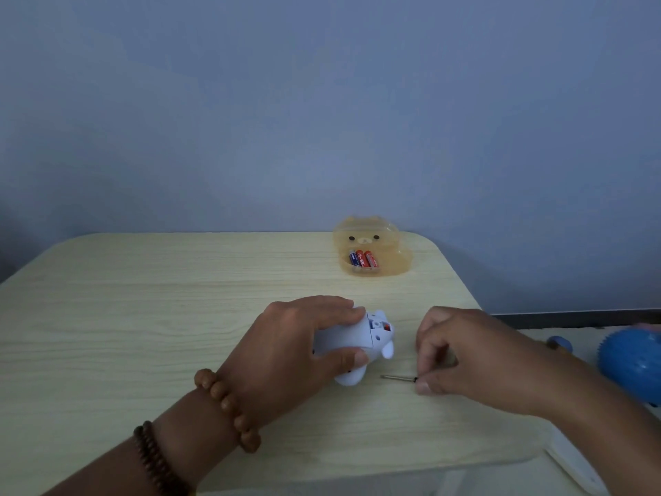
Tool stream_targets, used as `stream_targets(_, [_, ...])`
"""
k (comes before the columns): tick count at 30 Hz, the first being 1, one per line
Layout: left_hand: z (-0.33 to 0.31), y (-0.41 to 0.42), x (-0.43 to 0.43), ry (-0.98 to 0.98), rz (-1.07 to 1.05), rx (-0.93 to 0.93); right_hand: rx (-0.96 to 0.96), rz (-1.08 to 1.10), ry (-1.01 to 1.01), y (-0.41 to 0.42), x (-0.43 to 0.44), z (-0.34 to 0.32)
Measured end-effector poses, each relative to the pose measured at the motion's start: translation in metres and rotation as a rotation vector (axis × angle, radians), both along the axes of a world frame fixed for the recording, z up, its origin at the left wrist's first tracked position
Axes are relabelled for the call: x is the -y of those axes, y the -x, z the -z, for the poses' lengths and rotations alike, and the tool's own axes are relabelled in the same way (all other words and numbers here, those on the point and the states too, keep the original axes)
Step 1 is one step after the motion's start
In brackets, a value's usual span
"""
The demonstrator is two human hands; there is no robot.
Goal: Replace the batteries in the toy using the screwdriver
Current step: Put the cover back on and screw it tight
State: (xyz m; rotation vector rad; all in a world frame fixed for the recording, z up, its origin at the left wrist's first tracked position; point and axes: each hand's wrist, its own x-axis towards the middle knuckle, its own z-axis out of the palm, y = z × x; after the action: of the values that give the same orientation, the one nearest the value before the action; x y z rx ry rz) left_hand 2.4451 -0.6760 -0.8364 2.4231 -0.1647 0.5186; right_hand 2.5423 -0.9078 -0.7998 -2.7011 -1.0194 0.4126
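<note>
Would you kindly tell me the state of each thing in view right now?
Toy: on its side, held by the left hand.
Screwdriver: flat on the table, handle pinched by the right hand.
Bear-shaped box: lid open.
Batteries: three, lying in the box.

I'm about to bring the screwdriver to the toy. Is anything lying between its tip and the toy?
Nothing visible does. The screwdriver, pinched by the right hand, lies with its tip toward the toy, which the left hand grips; only bare table lies between them. The battery box sits farther back, clear of that path.
</note>
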Motion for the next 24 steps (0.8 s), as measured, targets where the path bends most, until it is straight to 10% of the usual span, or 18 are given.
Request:
stream_targets(13, [-0.002,0.001,0.006,-0.093,-0.050,-0.002,0.163,0.035,-0.595,0.008,-0.003,-0.037])
stream_targets(24, [-0.003,0.002,0.006,-0.108,-0.050,-0.004,0.307,-0.042,-0.558,0.009,-0.020,-0.025])
